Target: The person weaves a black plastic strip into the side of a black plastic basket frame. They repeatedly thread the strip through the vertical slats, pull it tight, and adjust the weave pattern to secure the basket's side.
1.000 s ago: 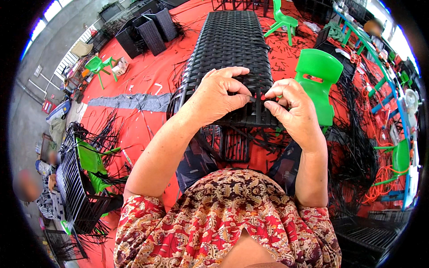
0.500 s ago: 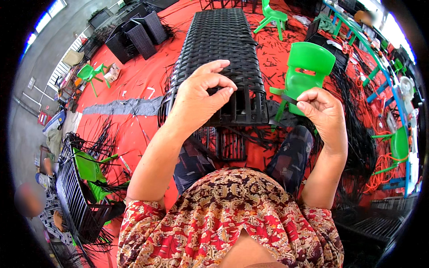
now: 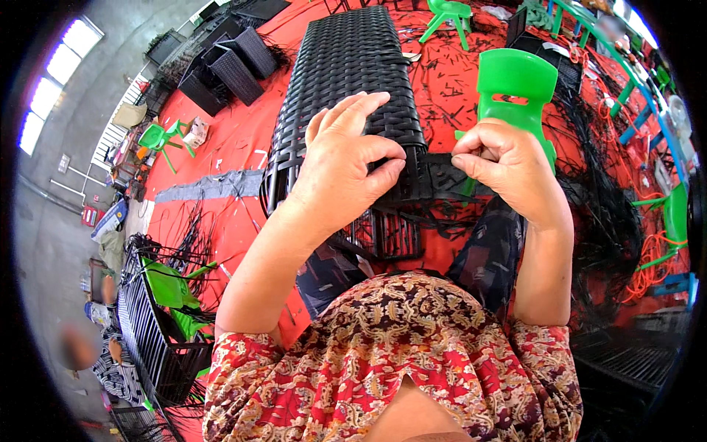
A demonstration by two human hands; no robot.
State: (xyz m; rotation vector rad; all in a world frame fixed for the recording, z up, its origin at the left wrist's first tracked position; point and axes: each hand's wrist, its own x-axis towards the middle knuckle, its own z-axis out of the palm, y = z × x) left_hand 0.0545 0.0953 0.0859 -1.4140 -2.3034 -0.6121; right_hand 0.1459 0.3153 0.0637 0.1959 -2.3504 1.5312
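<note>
A tall black woven rattan piece stands before me, its weave made of flat glossy strips. My left hand is over its near left part, thumb and forefinger pinched close and the other fingers stretched out; anything between the tips is hidden. Off the weave's near right corner, my right hand is closed in a pinch on a flat black strip, which is hard to tell from the dark patch behind it. The two hands face each other, a small gap apart.
Just beyond my right hand stands a green plastic chair. Loose black strips pile up on the right. Dark woven pieces stand far left on the red floor covering. At lower left, a person is beside a black slatted frame.
My right hand has moved left toward my left hand, which has shifted slightly right and down. The view has tilted a little, so the woven piece appears farther left.
</note>
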